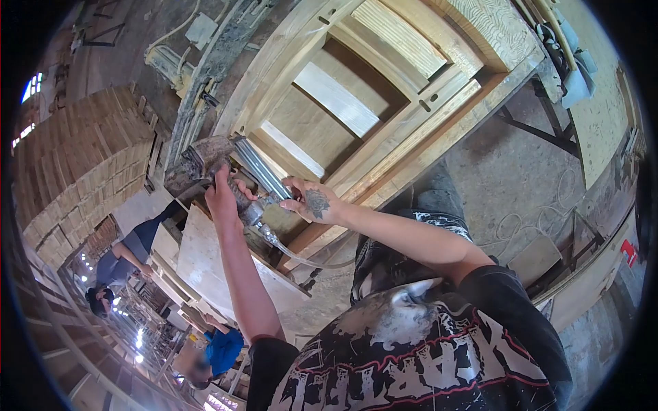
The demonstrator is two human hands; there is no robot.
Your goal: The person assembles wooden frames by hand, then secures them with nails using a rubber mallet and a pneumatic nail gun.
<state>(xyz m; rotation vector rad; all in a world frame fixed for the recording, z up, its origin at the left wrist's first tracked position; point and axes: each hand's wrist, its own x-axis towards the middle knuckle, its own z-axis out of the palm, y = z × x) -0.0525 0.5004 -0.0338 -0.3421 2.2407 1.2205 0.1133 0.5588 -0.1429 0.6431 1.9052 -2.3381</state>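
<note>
A worn pneumatic nail gun (203,159) with a long silver magazine (260,166) lies at the near left corner of a wooden frame. My left hand (225,195) is closed around its handle, fingertips showing on the far side. At the magazine's near end, my right hand (312,200), with a dark mark on its back, is closed with thumb and fingers on the metal. Whether loose fasteners are between those fingers cannot be made out. An air fitting (267,235) and a pale hose (308,262) run from the handle toward my body.
The slatted wooden frame (404,130) rests on a bench edged by a long beam (439,168). Stacked wood pieces (89,157) stand at left. Two other people work at lower left, one in a blue shirt (223,351). Coiled hose (510,226) lies on the floor at right.
</note>
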